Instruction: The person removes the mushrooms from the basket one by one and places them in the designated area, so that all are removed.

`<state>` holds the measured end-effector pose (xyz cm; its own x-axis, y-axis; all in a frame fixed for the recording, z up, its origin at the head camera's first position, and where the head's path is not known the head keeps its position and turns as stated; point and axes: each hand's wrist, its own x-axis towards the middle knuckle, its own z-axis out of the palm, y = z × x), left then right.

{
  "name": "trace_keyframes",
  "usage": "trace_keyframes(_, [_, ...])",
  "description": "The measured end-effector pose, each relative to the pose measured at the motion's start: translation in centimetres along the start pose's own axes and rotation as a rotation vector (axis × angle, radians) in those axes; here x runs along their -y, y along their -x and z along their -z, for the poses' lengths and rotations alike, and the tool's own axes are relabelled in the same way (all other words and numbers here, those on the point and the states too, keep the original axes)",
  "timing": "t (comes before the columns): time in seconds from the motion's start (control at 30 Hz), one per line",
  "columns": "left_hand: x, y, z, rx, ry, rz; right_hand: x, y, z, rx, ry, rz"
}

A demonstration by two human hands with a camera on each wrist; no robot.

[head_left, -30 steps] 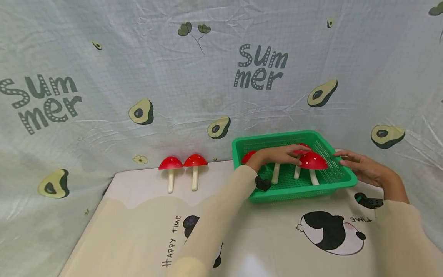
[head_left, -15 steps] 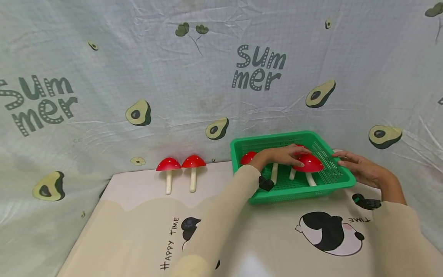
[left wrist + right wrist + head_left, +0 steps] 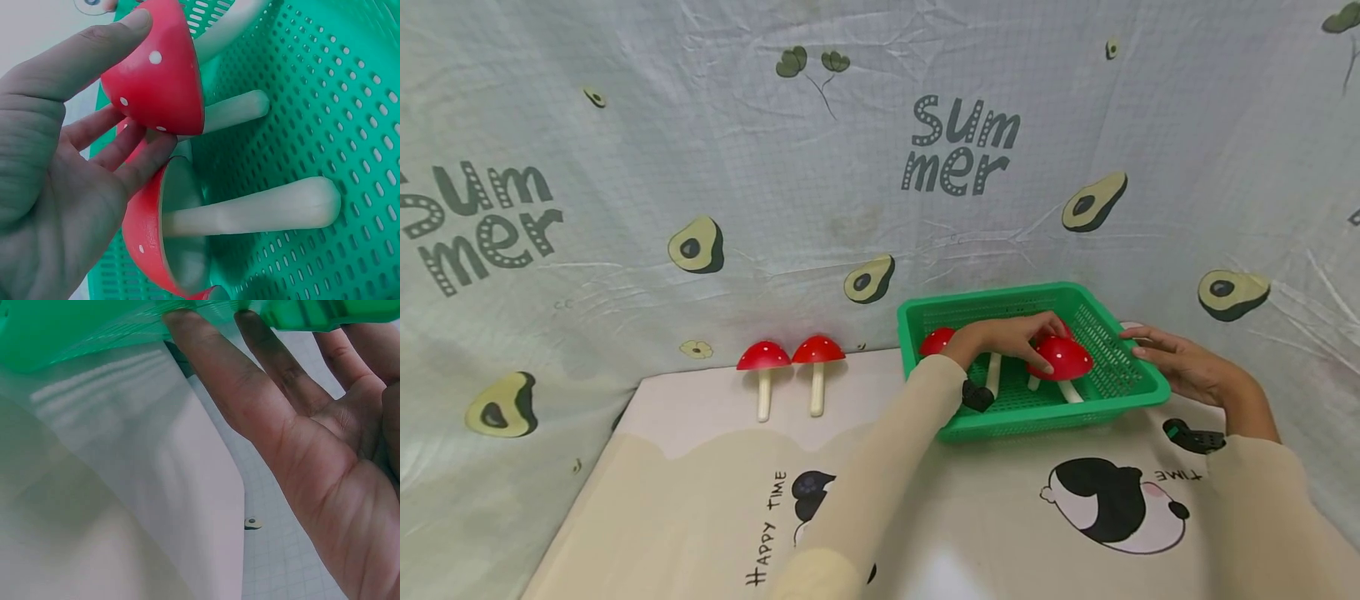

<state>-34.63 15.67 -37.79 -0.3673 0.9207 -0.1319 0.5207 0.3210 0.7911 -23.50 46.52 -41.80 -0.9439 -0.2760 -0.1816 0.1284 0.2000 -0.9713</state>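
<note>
My left hand [image 3: 1011, 337] reaches into a green plastic basket [image 3: 1037, 411] and holds a toy mushroom [image 3: 1071, 360] with a white-dotted red cap. In the left wrist view its thumb presses one side of the cap [image 3: 159, 69], and the fingers bend behind it. Below the fingers lies another mushroom [image 3: 250, 209], its pale stem toward the basket wall; more mushrooms are partly hidden by the hand. At the basket's right side is my right hand [image 3: 1195, 367], fingers extended, fingertips against the outer wall in the right wrist view.
Two more toy mushrooms [image 3: 763, 358] lie side by side at the table's back edge, left of the basket. A printed cloth [image 3: 790, 250] hangs directly behind. The table cover [image 3: 700, 500] has panda drawings and lettering.
The held mushroom has shifted slightly left and down, its cap tipping to show more of its top. My left fingers have bent further around it. The right hand stays at the basket.
</note>
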Motion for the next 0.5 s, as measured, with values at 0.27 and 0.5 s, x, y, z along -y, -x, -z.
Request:
trace_keyframes(0.27, [0.21,0.15,0.35,-0.014,-0.119,0.037,0.06,-0.36,0.19,0.006,-0.016,0.005])
trace_keyframes(0.5, [0.22,0.26,0.45,-0.012,-0.211,0.054,-0.15,-0.54,0.5,0.053,-0.042,0.031])
